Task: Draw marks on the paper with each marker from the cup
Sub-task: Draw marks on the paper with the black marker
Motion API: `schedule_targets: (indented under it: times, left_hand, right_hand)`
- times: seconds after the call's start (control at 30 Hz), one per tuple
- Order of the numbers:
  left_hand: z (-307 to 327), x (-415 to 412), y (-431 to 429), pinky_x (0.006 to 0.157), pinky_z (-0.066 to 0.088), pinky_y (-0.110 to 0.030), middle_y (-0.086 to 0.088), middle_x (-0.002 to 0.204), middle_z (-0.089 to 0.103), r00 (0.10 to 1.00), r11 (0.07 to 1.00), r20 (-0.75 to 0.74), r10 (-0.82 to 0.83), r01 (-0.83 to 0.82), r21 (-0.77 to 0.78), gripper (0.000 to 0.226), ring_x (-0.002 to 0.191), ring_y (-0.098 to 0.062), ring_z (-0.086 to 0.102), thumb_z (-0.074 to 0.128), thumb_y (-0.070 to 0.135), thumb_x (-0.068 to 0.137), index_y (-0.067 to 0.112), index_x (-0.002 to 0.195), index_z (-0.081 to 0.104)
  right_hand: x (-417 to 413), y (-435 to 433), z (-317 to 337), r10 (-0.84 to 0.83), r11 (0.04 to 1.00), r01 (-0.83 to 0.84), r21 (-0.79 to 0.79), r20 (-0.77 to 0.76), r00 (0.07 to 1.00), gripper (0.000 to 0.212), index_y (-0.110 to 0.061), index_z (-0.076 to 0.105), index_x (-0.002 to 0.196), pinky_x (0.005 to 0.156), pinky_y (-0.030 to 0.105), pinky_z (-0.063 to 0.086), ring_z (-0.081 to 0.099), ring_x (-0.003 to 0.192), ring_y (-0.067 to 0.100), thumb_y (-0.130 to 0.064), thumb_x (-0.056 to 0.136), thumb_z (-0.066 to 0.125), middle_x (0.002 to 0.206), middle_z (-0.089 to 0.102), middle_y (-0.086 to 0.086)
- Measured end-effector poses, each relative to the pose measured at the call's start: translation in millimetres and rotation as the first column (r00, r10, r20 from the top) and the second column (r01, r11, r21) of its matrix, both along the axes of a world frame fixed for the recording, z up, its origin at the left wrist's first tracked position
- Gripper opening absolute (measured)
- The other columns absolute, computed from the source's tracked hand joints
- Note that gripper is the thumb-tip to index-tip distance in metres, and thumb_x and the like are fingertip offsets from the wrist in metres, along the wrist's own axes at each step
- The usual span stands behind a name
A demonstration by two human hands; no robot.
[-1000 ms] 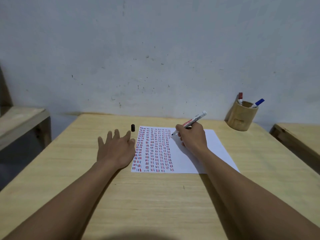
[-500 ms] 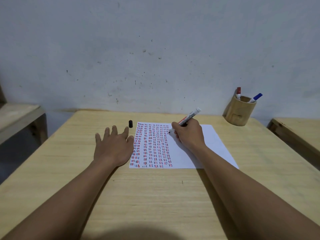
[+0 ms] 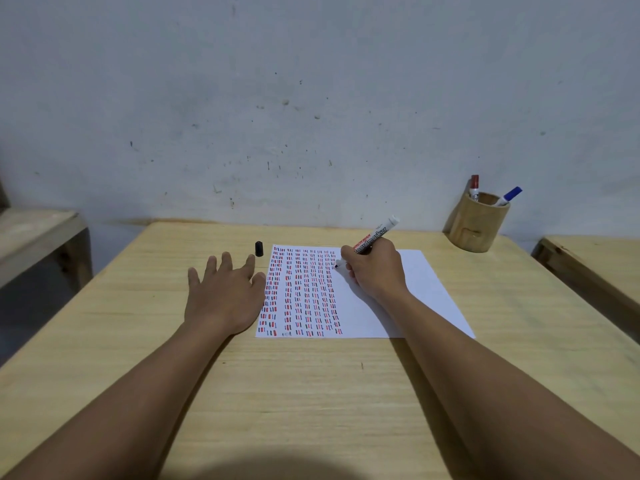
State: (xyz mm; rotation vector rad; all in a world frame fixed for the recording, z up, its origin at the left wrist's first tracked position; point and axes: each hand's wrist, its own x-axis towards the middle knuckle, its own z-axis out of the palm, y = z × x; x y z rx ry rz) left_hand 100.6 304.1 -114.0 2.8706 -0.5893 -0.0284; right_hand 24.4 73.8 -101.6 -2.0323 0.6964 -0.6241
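Observation:
A white sheet of paper (image 3: 419, 292) lies on the wooden table (image 3: 311, 393), its left half filled with columns of short red, black and blue marks. My right hand (image 3: 375, 271) grips a white black-tipped marker (image 3: 377, 233) with the tip touching the paper near the top of the marked area. My left hand (image 3: 225, 292) lies flat with fingers spread on the table, its thumb side touching the paper's left edge. The marker's black cap (image 3: 259, 248) stands just beyond my left fingertips. A wooden cup (image 3: 476, 223) at the back right holds a red marker (image 3: 474, 187) and a blue marker (image 3: 508, 196).
A grey wall (image 3: 311, 116) rises right behind the table's far edge. Another wooden bench or table (image 3: 34, 233) stands to the left across a gap, and one more (image 3: 595, 268) to the right.
My right hand has shifted slightly left and down with the marker, bringing the tip onto the paper. The left hand and the cap stay where they were.

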Motion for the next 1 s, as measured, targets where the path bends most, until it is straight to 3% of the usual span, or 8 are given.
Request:
schedule_targets:
  times: [0.27, 0.43, 0.53, 0.6, 0.7, 0.77, 0.87, 1.0]
  left_hand:
    - [-0.8, 0.4, -0.5, 0.123, 0.000, -0.057, -0.012, 0.168, 0.011, 1.000, 1.000, 0.006, -0.001, 0.002, -0.008, 0.061, 0.156, -0.032, 0.002, 0.015, 0.052, 0.101, 0.034, 0.160, 0.017]
    - [-0.6, 0.4, -0.9, 0.123, 0.000, -0.056, -0.011, 0.168, 0.014, 1.000, 0.999, -0.012, 0.014, -0.014, -0.044, 0.061, 0.156, -0.031, 0.004, 0.019, 0.052, 0.101, 0.033, 0.159, 0.020]
    - [2.6, 1.3, -2.5, 0.122, 0.010, -0.056, -0.010, 0.161, 0.034, 0.998, 0.992, 0.001, 0.058, -0.057, -0.115, 0.058, 0.151, -0.031, 0.023, 0.030, 0.047, 0.099, 0.027, 0.153, 0.036]
    - [10.5, 3.1, -6.6, 0.115, 0.028, -0.054, -0.007, 0.146, 0.055, 0.993, 0.964, 0.037, 0.113, -0.100, -0.246, 0.052, 0.137, -0.031, 0.045, 0.038, 0.039, 0.098, 0.020, 0.146, 0.044]
    - [22.8, 11.0, -14.6, 0.097, 0.043, -0.044, -0.009, 0.136, 0.061, 0.993, 0.896, 0.049, 0.111, -0.079, -0.438, 0.050, 0.127, -0.031, 0.054, 0.047, 0.030, 0.100, 0.021, 0.148, 0.039]
    - [25.9, 18.7, -18.8, 0.091, 0.045, -0.040, -0.009, 0.133, 0.062, 0.996, 0.900, 0.070, 0.056, -0.020, -0.435, 0.050, 0.125, -0.029, 0.056, 0.048, 0.026, 0.101, 0.025, 0.151, 0.040]
    - [22.7, 28.6, -23.3, 0.087, 0.047, -0.034, -0.008, 0.130, 0.066, 0.997, 0.922, 0.077, -0.013, 0.042, -0.385, 0.039, 0.115, -0.026, 0.063, 0.050, 0.021, 0.103, 0.021, 0.142, 0.057]
    - [21.8, 28.0, -22.1, 0.078, 0.052, -0.030, -0.007, 0.113, 0.076, 0.992, 0.900, 0.122, 0.013, 0.041, -0.435, 0.028, 0.099, -0.021, 0.071, 0.057, 0.006, 0.098, 0.014, 0.120, 0.072]
  right_hand:
    - [-2.7, 2.6, 4.2, 0.008, 1.000, -0.008, 0.021, -0.006, 1.000, 0.034, 0.010, 0.066, 0.080, 0.053, 0.029, 0.039, 0.054, 0.060, 0.020, -0.024, 0.082, 0.065, 0.066, 0.066, 0.012]
    - [-4.6, 1.0, 6.5, -0.036, 0.995, 0.032, 0.097, 0.046, 0.998, 0.029, 0.002, 0.071, 0.080, 0.061, 0.030, 0.048, 0.068, 0.070, 0.024, -0.027, 0.083, 0.065, 0.072, 0.074, 0.009]
    - [-3.2, -1.4, 11.7, -0.064, 0.986, 0.049, 0.157, 0.092, 0.994, 0.026, -0.005, 0.073, 0.081, 0.067, 0.037, 0.053, 0.066, 0.069, 0.024, -0.031, 0.080, 0.065, 0.076, 0.074, 0.007]
    - [-2.3, -0.3, 17.3, -0.049, 0.982, 0.026, 0.187, 0.122, 0.991, 0.028, -0.007, 0.074, 0.082, 0.065, 0.038, 0.049, 0.058, 0.061, 0.021, -0.034, 0.081, 0.068, 0.075, 0.072, 0.007]
    - [-2.2, 4.3, 23.6, -0.015, 0.962, -0.035, 0.271, 0.179, 0.984, 0.028, -0.006, 0.073, 0.090, 0.058, 0.031, 0.048, 0.054, 0.053, 0.016, -0.034, 0.086, 0.074, 0.068, 0.066, 0.000]
    - [-3.8, 9.1, 27.8, -0.003, 0.926, -0.080, 0.370, 0.218, 0.976, 0.025, -0.003, 0.071, 0.095, 0.049, 0.024, 0.048, 0.056, 0.053, 0.014, -0.027, 0.090, 0.074, 0.068, 0.065, 0.000]
    - [-6.9, 15.3, 35.1, -0.015, 0.826, -0.140, 0.546, 0.270, 0.963, 0.020, -0.002, 0.071, 0.086, 0.048, 0.023, 0.051, 0.056, 0.054, 0.015, -0.020, 0.093, 0.068, 0.065, 0.060, 0.004]
    - [-13.6, 17.8, 41.5, -0.011, 0.773, -0.173, 0.611, 0.285, 0.958, 0.018, -0.002, 0.071, 0.083, 0.051, 0.023, 0.053, 0.054, 0.055, 0.015, -0.015, 0.094, 0.064, 0.066, 0.058, 0.007]
